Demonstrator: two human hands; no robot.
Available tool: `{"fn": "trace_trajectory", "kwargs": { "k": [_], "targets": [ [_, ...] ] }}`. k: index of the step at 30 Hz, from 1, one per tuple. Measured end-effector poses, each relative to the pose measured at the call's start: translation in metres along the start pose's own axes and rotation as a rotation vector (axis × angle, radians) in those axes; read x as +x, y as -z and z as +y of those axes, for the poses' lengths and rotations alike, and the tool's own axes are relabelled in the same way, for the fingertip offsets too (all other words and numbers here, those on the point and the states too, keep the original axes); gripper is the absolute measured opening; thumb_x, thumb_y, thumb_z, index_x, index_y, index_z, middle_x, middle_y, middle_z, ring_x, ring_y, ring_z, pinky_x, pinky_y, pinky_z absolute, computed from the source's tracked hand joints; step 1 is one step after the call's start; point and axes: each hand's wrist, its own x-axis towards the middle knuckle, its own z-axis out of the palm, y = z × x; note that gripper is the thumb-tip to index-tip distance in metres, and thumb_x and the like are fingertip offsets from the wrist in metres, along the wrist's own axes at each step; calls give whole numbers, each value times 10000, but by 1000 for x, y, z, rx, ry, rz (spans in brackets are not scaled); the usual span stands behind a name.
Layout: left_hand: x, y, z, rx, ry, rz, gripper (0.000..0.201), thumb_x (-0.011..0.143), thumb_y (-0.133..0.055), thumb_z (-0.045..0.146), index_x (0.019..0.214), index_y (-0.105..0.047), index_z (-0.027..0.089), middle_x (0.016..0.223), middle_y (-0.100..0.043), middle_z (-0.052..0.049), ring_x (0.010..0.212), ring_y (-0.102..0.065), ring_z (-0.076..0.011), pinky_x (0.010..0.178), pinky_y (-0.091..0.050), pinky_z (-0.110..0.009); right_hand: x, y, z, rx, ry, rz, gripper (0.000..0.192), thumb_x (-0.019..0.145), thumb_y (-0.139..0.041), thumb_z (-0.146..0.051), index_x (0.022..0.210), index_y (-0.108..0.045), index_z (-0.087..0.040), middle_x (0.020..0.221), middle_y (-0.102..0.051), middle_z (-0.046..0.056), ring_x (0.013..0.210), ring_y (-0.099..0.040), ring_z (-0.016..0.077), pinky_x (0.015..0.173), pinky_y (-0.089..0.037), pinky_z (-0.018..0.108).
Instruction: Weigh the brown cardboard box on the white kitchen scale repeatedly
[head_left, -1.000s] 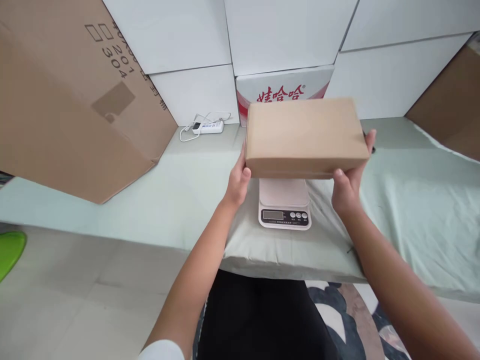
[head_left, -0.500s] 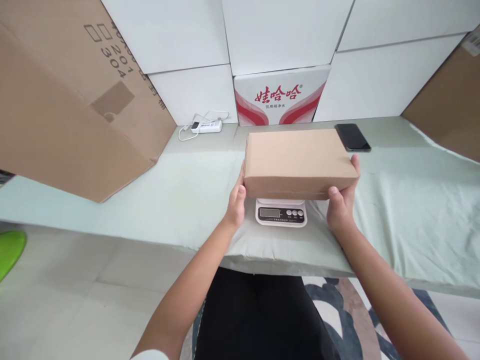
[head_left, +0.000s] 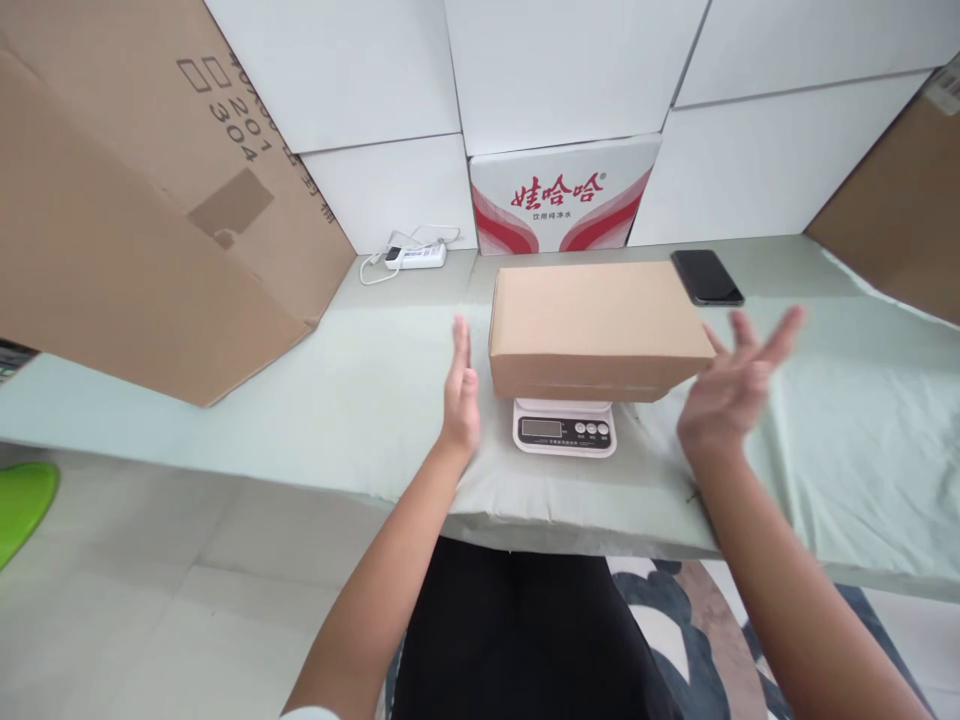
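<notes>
Right hand (head_left: 724,390) blurred, its contact with the carton (head_left: 596,335) hard to tell, the scale platform (head_left: 564,406) mostly hidden underneath.

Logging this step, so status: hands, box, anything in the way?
Left hand open, off box; right hand open, contact unclear. Box sits on scale. Phone near far right corner, seemingly not blocking.

Pale floor (head_left: 150,590) shows below the front edge of the green-draped table (head_left: 360,400), a patterned rug (head_left: 712,640) toward the right; white blocks (head_left: 570,70) line its back edge.

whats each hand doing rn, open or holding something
Left hand: open, holding nothing, left of the box on the scale.
Right hand: open, blurred, holding nothing, by the box's right end.
</notes>
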Motion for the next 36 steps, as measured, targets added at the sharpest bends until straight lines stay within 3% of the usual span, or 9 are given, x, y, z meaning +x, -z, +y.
{"fn": "trace_trajectory", "kwargs": {
  "k": [2, 4, 13, 16, 19, 23, 28, 33, 36],
  "targets": [
    [5, 6, 4, 42, -23, 138, 839, 1043, -365, 844, 1766, -350, 416, 1933, -158, 63, 1815, -34, -242, 1491, -108, -468, 11, 10, -5, 28, -13, 142, 995, 697, -505, -880, 1647, -406, -599, 1638, -519, 34, 1525, -599, 424, 1319, -340, 739],
    [10, 10, 7, 41, -7, 223, 849, 1050, -314, 840, 1780, -312, 406, 1936, -123, 65, 1814, -26, -223, 1488, -123, -463, 15, 16, -10, 49, -43, 188, 855, 762, -476, -842, 1594, -453, -650, 1645, -506, -2, 1530, -603, 392, 1324, -327, 708],
    [13, 8, 6, -35, 74, 276, 877, 1029, -294, 874, 1765, -357, 401, 1931, -159, 62, 1812, -70, -215, 1483, -155, -443, -3, -1, -1, 181, -63, 56, 747, 811, -570, -714, 1552, -542, -625, 1608, -584, -25, 1529, -601, 342, 1387, -253, 665],
    [12, 7, 5, -81, 89, 226, 887, 1012, -345, 892, 1733, -435, 382, 1914, -250, 19, 1803, -171, -246, 1478, -190, -459, -7, -6, -2, 195, -99, -7, 737, 856, -568, -706, 1574, -569, -541, 1548, -676, 8, 1520, -620, 338, 1376, -320, 657],
    [10, 4, 3, -153, 150, 77, 889, 993, -383, 913, 1665, -555, 357, 1855, -412, -38, 1758, -336, -306, 1452, -289, -496, -13, -11, -5, 159, -134, -92, 695, 908, -566, -721, 1529, -662, -425, 1518, -726, 43, 1554, -601, 356, 1359, -388, 634],
    [4, -2, 1, -147, 157, -64, 813, 1021, -412, 870, 1601, -640, 347, 1801, -505, -32, 1731, -401, -326, 1443, -328, -515, -20, -12, -4, 92, -106, -199, 740, 893, -623, -746, 1556, -635, -417, 1709, -610, -1, 1677, -476, 351, 1414, -330, 621],
    [5, -5, 8, -115, 68, -140, 754, 1047, -408, 830, 1554, -691, 349, 1696, -644, -27, 1738, -385, -325, 1457, -315, -525, -14, -10, -2, 21, -35, -258, 879, 840, -707, -739, 1637, -534, -411, 1781, -528, 2, 1735, -391, 341, 1473, -218, 610],
    [48, -9, 30, -113, -18, -112, 865, 971, -418, 934, 1577, -665, 368, 1687, -655, -19, 1759, -329, -356, 1443, -346, -541, 25, -32, -24, 13, 202, -318, 999, 771, -721, -861, 1656, -442, -492, 1820, -430, -69, 1771, -318, 348, 1471, -250, 618],
    [85, -18, 21, -129, -54, -90, 897, 951, -420, 961, 1584, -651, 369, 1670, -670, -6, 1753, -344, -356, 1441, -335, -544, 54, -57, -21, 39, 279, -342, 994, 833, -694, -808, 1692, -385, -415, 1846, -379, -28, 1775, -303, 319, 1481, -250, 545]
  ]
}}
